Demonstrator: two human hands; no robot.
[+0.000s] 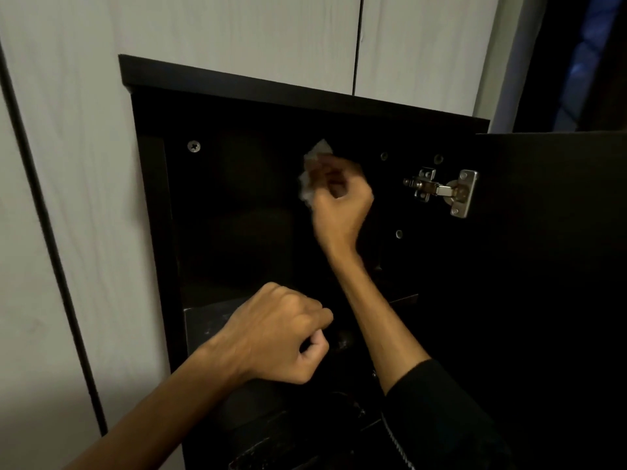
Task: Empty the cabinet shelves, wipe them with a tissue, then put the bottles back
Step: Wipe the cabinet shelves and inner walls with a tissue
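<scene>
We reach into a dark cabinet point(305, 96) whose door point(549, 249) stands swung open to the right on a metal hinge point(441, 191). Our right hand point(339, 205) is clamped around a crumpled white tissue point(314, 171), pressed high in the upper compartment near the back panel, just under the cabinet's top edge; motion blur keeps us from telling whether it touches the panel. Our left hand point(281, 334) hangs lower, fingers curled together in a loose fist with nothing visible in it, over the front edge of the shelf point(203, 323) near its left end. No bottles show in the upper compartment; the space below is too dark to read. We judge the wiping step to be in hand, with the emptying done at least up here. The next move likely calls for sweeping the tissue down across the shelf board itself, where pale scuffs show near the front left corner, before any bottle returns.
</scene>
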